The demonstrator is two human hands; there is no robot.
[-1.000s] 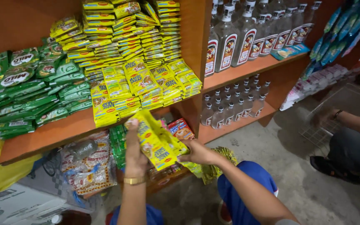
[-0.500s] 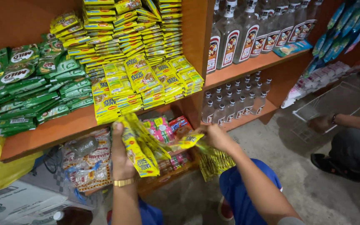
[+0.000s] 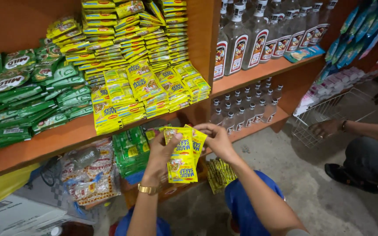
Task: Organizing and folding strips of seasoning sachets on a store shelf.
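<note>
My left hand [image 3: 160, 158], with a gold watch on the wrist, and my right hand [image 3: 215, 139] together hold a small stack of yellow seasoning sachets [image 3: 181, 154] upright in front of the lower shelf. The left thumb presses on the stack's front and the right fingers curl over its top edge. Directly above, on the orange wooden shelf [image 3: 62, 139], lie piles of the same yellow sachets [image 3: 143, 85]. More yellow sachets [image 3: 219, 174] lie below my right wrist near the floor.
Green drink-mix sachets [image 3: 27, 98] fill the shelf's left side. Clear bottles [image 3: 248, 41] stand on the right shelves, smaller ones [image 3: 246, 111] beneath. Another person's hand [image 3: 327, 128] rests by a white wire basket [image 3: 337, 114] at the right. Bagged goods [image 3: 90, 172] sit lower left.
The sachets, fanned out and held lower a second ago, are now gathered into one upright stack. Both hands have closed in on it at the centre.
</note>
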